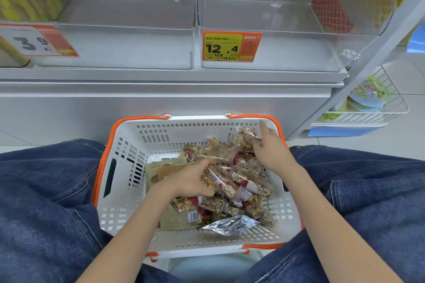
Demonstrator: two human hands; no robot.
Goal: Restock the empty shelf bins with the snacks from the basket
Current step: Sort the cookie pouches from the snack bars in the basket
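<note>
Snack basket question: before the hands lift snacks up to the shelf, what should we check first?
1. Left hand has a grip on a nut bar packet: ok.
2. Right hand has a grip on a packet: cannot tell, its forefinger points straight.
3. Clear bin with the 12.4 price tag is empty: ok.
4. Basket sits steady between the knees: ok.
5. Packet matches that tag: cannot tell.
</note>
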